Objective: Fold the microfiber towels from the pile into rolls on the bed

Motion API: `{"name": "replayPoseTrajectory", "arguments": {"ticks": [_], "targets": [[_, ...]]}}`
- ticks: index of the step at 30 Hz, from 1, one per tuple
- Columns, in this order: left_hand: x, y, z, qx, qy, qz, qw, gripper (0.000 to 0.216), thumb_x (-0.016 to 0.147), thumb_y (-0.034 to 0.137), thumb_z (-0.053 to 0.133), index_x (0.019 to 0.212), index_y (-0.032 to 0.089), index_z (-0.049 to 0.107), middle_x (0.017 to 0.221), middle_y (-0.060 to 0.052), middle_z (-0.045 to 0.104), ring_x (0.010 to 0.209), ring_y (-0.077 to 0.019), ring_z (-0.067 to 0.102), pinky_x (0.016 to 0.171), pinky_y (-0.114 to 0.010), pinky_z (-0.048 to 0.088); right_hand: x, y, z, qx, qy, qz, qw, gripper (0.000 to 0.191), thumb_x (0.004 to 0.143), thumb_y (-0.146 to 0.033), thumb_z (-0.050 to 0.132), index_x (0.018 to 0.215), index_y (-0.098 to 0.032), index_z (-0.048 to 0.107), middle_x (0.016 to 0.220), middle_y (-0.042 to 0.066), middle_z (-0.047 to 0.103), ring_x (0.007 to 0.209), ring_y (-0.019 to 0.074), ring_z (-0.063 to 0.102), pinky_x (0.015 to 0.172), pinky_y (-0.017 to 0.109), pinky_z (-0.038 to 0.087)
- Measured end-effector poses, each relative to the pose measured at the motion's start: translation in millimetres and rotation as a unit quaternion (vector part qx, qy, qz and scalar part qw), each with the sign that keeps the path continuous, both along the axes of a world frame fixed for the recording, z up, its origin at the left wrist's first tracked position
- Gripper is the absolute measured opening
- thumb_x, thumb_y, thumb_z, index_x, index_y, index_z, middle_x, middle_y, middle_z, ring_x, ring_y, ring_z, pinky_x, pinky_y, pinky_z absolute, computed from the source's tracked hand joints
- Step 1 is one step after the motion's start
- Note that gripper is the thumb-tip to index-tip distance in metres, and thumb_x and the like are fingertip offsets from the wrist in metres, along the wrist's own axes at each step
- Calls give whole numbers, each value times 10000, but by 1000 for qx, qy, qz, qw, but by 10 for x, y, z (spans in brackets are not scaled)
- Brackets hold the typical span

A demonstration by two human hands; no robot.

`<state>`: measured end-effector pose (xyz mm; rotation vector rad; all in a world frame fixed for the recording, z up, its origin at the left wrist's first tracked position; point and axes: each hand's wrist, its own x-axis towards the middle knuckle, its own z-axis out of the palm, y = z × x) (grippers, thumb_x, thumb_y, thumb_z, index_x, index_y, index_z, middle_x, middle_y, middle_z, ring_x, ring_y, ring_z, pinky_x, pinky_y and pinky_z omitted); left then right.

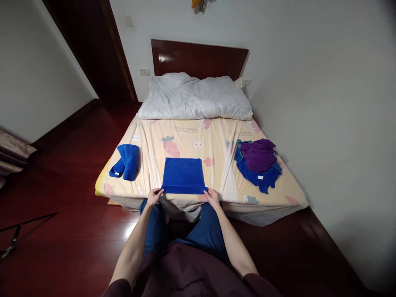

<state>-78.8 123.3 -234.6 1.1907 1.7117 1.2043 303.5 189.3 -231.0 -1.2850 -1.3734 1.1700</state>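
Observation:
A blue towel (pixel 183 173) lies flat on the bed in front of me, its near edge turned over in a narrow strip. My left hand (pixel 154 196) pinches the left end of that strip, and my right hand (pixel 212 197) pinches the right end. Left of it on the bed are rolled blue towels (pixel 128 161), one across another. To the right sits a loose heap of cloths, with a purple cloth (pixel 260 154) on top of a blue cloth (pixel 258 175) that shows a white label.
The bed (pixel 148 165) has a cream patterned sheet under a clear-looking cover. A pale quilt (pixel 198 99) lies folded toward the dark headboard (pixel 198 57). A wall (pixel 324 103) runs along the right. A thin black stand (pixel 18 227) is on the floor at left.

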Motion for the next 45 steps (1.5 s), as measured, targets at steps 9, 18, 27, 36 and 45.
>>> {"name": "replayPoseTrajectory", "arguments": {"ticks": [9,18,27,36,45], "targets": [[-2,68,-94,-23,-18,58,998,487,667,589,731,892,158,760,949,-112,756,935,-258,697,893,-390,536,-125,123,-190,-4,-7,-100,995,526,653,-693,679,751,-177,648,724,84,709,695,226,674,659,330,547],[2,71,-69,-23,3,76,997,437,720,578,689,866,172,763,923,-90,762,928,-242,702,877,-364,544,-169,249,-363,-16,-37,-169,985,593,624,-730,665,782,-158,684,802,149,747,762,265,713,727,376,570],[91,121,25,-55,75,110,990,376,725,527,681,861,184,753,844,-79,753,829,-253,700,824,-393,557,-204,225,-260,-10,-82,-178,981,501,705,-646,658,839,-164,688,775,117,733,732,242,689,719,347,554],[370,-181,386,79,287,32,954,463,888,407,561,1297,193,593,1325,-137,583,1279,-293,509,1102,-448,404,-288,-283,244,176,-229,-101,952,425,946,-356,476,1331,-198,563,1353,126,585,1270,241,513,1125,418,349],[521,21,431,62,336,-215,915,543,854,160,519,1396,143,522,1523,-127,444,1464,-290,309,1197,-511,277,-361,-304,384,210,-296,85,928,589,926,-180,404,1512,-235,382,1536,46,430,1447,216,344,1189,445,290]]}}
